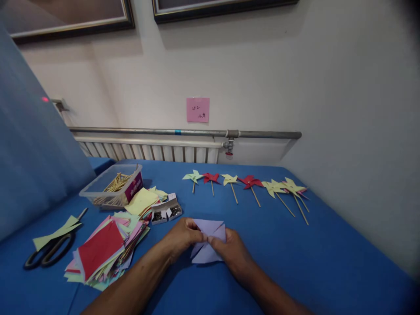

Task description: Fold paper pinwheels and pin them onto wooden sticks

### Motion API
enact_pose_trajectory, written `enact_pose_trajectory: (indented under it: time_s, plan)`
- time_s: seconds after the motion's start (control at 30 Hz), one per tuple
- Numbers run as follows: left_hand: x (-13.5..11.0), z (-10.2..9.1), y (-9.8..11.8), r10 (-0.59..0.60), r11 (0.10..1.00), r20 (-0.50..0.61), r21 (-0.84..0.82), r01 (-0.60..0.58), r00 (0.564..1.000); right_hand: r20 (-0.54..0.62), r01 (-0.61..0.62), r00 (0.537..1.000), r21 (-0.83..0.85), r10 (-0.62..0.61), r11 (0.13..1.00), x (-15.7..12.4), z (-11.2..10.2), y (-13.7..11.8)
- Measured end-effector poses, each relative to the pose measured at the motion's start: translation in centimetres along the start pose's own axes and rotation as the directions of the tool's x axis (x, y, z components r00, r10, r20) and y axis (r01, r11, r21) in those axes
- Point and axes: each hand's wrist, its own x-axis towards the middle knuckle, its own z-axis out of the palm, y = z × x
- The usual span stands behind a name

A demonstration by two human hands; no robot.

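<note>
Both L hand (182, 238) & R hand (231, 253) are closed on a lilac paper (205, 254), fingers pinching its folded flaps at the centre. It lies flat on the blue bench (311, 262), front-centre. Paper stack (101, 250) sits near, to the left. Pinwheels (250, 182) lie in a row beyond, well apart.

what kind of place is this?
Likely an indoor craft workspace: a row of finished pinwheels, a stack of coloured paper and a box of sticks on a blue table by a radiator. The left hand and right hand pinch a lilac sheet.
</note>
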Motion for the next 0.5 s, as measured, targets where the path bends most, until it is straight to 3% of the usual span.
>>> enact_pose_trajectory:
  time_s: [0.3,0.5]
  plan:
    - [0.4,-0.1,-1.1,0.023,1.000,-0.051,-0.015,-0.024,0.998,0.052,-0.028,0.998,0.018,0.027,0.999,-0.3,-0.3,-0.8]
    - [0.6,0.0,-1.3,0.055,0.980,-0.131,-0.183,-0.079,0.990,0.059,-0.031,0.998,0.331,0.012,0.943,-0.8,-0.2,-1.3]
